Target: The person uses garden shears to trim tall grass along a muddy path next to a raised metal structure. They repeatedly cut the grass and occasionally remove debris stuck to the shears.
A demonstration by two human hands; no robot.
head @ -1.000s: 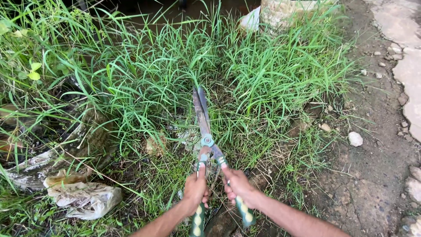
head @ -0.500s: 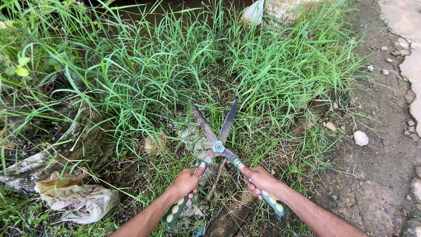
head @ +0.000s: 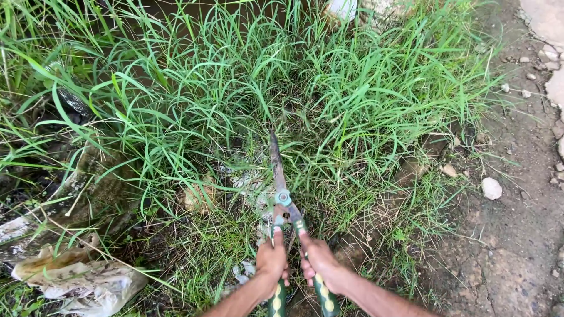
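Gripping the two handles of a pair of hedge shears, both hands sit low in the middle of the view: the left hand is wrapped in a fist around the left handle and the right hand is wrapped around the right one, the two fists drawn almost together, nearly touching. With the handles brought in like this, the two long blades lie shut on each other as one narrow, dark, rust-stained strip that points away from the person into the grass, its tip buried among the stems. The step in hand looks like the closing stroke of a cut; by my judgement the next stroke calls for pulling the fists apart to open the blades, then setting them low around a fresh tuft. The shears have a pale bluish pivot bolt and handle grips patterned in green and yellow, smooth against the rough metal. The grass is long, thin and arching, bright green, thickest above and to the left of the blades, sparser and shorter near the hands. A crumpled, mud-stained plastic bag lies at lower left, well apart from the hands, beside a mossy, weathered log. To the right runs bare, damp, cracked soil with a pale rounded stone resting on it.
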